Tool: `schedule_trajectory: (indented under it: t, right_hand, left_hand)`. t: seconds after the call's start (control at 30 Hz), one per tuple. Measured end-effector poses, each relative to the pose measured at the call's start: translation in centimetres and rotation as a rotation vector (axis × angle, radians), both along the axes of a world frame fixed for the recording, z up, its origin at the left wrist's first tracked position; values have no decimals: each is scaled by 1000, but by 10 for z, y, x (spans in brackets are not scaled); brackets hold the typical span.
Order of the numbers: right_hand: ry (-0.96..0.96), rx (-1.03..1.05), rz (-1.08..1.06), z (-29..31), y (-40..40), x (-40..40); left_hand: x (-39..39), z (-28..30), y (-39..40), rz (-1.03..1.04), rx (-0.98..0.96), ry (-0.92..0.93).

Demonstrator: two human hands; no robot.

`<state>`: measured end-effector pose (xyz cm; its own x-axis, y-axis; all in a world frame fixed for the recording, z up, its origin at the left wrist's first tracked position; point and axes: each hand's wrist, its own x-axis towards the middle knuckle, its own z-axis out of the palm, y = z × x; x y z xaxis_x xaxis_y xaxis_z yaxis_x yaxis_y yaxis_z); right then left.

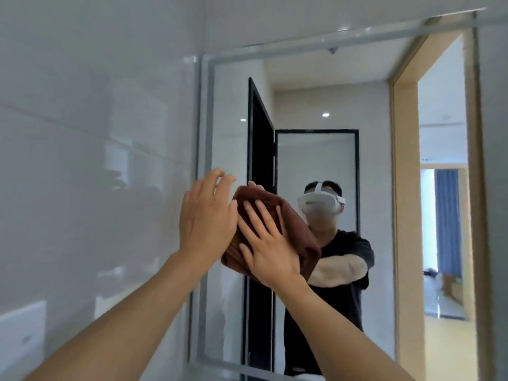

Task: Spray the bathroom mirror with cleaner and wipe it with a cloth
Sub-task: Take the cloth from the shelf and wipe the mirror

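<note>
Two hands at mirror | right hand flat, fingers straight, presses folded brown cloth against left part of glass | left hand open beside cloth | wiping under way, judged; sprayer not visible; coverage cannot be told

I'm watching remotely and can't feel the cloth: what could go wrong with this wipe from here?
The right hand only presses the folded brown cloth flat against the mirror with straight fingers, so the cloth may slip or unfold.
The left hand is bare near the mirror's left edge and could leave fingerprints on the glass.
The wipe sits low and left; the upper and right areas may be missed.
</note>
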<state>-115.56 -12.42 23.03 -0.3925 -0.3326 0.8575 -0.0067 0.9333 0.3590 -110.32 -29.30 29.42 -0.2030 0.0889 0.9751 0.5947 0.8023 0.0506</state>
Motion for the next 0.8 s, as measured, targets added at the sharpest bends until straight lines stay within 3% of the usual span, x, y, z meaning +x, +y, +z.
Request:
schedule_trajectory:
  t: [0.3,0.8]
  right_hand:
    - [-141,2,126,11,3,16]
    - [-346,-100,425,35,18,49]
  left_hand:
    - [-29,32,10,-45,-69,-150]
    - [-31,38,30,-31,-107,-136]
